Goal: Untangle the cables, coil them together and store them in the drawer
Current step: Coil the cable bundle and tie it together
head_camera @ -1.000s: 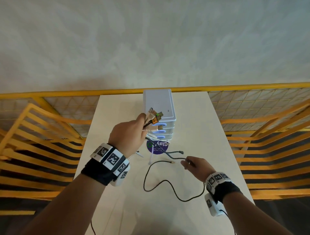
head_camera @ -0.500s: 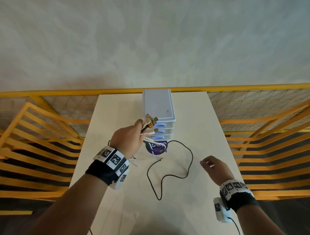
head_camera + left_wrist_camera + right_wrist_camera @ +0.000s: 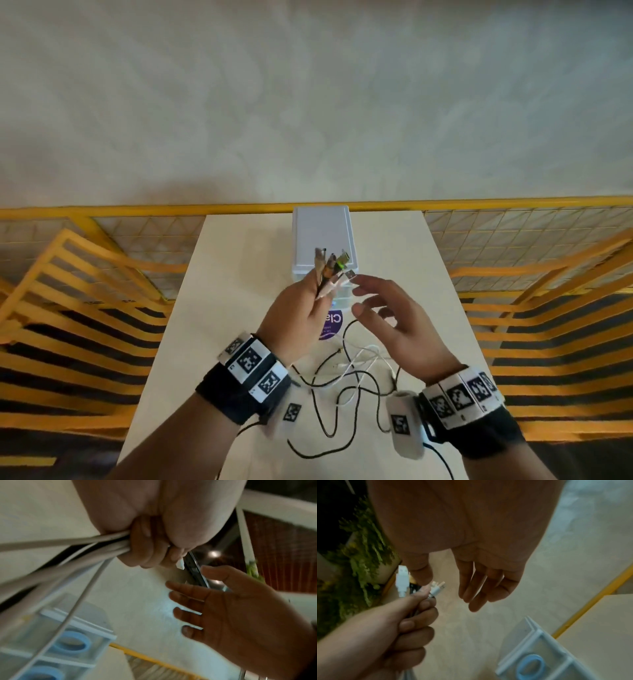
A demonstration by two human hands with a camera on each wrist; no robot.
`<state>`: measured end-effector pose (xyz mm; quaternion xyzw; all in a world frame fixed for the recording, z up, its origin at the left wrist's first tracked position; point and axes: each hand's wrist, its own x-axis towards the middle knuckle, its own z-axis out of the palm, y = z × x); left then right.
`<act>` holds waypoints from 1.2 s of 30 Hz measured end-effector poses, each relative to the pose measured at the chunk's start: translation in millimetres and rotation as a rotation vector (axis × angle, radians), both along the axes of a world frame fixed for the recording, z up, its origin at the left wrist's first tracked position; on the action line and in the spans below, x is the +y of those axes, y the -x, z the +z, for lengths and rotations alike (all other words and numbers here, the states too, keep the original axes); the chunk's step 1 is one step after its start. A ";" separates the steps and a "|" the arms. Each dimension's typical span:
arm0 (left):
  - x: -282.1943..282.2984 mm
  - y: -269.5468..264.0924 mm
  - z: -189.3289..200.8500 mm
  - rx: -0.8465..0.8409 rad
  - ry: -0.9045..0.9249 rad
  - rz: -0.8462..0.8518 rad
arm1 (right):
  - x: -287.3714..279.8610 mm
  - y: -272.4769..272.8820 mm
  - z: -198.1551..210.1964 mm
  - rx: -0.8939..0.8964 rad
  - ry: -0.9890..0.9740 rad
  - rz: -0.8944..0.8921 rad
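Observation:
My left hand [image 3: 305, 308] is raised above the table and grips a bundle of white and black cables [image 3: 349, 377]. Their plugs [image 3: 334, 270] stick up out of the fist. Below it the cables hang down and lie in loose crossing loops on the table. In the left wrist view the fingers [image 3: 147, 547] curl round the white cables [image 3: 68, 555]. My right hand [image 3: 376, 301] hovers just right of the plugs, fingers spread and holding nothing, as the right wrist view [image 3: 479, 581] also shows. The white drawer unit [image 3: 323, 236] with blue ring handles stands behind both hands, drawers closed.
A pale narrow table [image 3: 239, 274] carries everything. A round purple label [image 3: 331, 325] lies just in front of the drawer unit. Yellow metal railings run along the left [image 3: 85, 308], the right [image 3: 548, 308] and the far edge.
My right hand let go of the black cable on the table and rose up beside the plugs. My left hand lifted the bundle slightly, and the cables now lie nearer me.

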<state>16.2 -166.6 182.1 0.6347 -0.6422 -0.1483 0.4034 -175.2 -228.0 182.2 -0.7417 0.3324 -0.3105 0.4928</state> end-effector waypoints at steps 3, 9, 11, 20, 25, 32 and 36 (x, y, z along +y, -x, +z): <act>1.0 8.3 26.1 0.442 -0.060 0.012 | 5.4 -14.4 18.5 -0.010 -0.061 0.181; 2.1 -9.6 52.7 0.749 -0.128 0.038 | 13.7 -63.9 35.4 -0.028 -0.250 0.344; 4.7 -21.5 55.3 0.663 -0.109 0.023 | 9.8 -63.6 41.1 -0.037 -0.191 0.274; 19.9 -5.9 45.6 0.381 -0.045 -0.081 | 14.5 -83.1 58.2 -0.002 0.026 0.167; 29.6 -4.4 51.7 0.386 -0.192 -0.043 | 16.0 -81.4 67.4 0.012 -0.018 0.323; 29.1 -6.4 53.5 0.295 -0.235 -0.048 | 3.8 -58.2 94.4 -0.045 0.216 0.314; 30.8 -1.1 47.8 0.248 -0.277 -0.093 | 4.0 -58.2 123.0 0.314 0.911 0.274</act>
